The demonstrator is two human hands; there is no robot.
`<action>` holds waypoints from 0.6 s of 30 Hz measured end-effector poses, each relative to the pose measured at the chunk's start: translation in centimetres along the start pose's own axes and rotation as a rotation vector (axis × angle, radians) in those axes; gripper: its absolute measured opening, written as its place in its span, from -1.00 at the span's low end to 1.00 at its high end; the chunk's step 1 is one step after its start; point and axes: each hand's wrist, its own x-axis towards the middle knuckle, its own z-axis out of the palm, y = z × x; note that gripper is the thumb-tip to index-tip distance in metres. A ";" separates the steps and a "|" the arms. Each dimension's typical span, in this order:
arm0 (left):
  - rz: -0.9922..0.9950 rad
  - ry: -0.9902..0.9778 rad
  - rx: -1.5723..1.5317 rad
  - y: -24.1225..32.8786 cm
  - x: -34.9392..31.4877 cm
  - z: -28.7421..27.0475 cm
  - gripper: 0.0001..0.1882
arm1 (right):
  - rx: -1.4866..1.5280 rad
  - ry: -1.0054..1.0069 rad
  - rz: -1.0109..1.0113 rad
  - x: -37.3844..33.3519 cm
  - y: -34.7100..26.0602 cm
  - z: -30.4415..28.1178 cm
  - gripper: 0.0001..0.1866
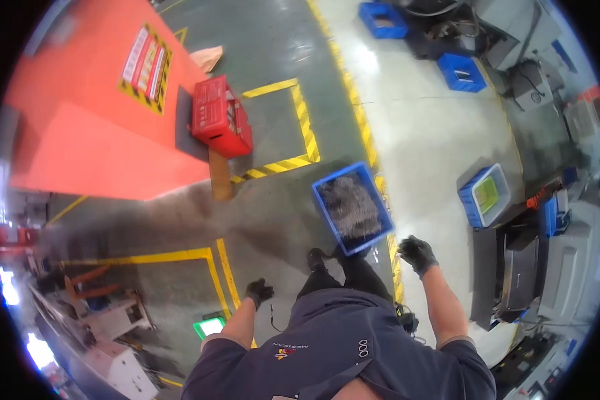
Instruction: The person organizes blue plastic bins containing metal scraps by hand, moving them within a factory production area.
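A blue crate (319, 192) stands on the floor just in front of my feet, filled with a mass of thin grey pieces too fine to make out singly. My right hand (417, 255), in a black glove, hangs in the air beside the crate's near right corner, apart from it. Its fingers are loosely spread and hold nothing. My left hand (260, 292), also black-gloved, is out to the left of my legs with its fingers a little apart and nothing seen in them. Neither hand touches anything.
A red toolbox-like case (213, 117) stands against the orange column (80, 147) at the left. Yellow floor lines (360, 120) run past the crate. On the right are a blue-and-white bin (472, 203), machines, and blue crates (461, 72) farther off. A lit green-framed screen (211, 327) sits low left.
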 end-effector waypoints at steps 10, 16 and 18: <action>0.439 -0.224 0.026 30.6 -2.7 19.5 -0.69 | 0.376 0.272 0.121 4.8 3.1 -13.4 -0.81; 0.453 -0.250 0.005 36.4 -6.0 24.3 -0.60 | 0.202 0.169 0.161 12.7 -8.0 -6.9 -0.73; 0.403 -0.213 -0.016 38.3 -5.1 24.1 -0.59 | 0.153 0.172 0.228 15.3 -13.5 -4.0 -0.71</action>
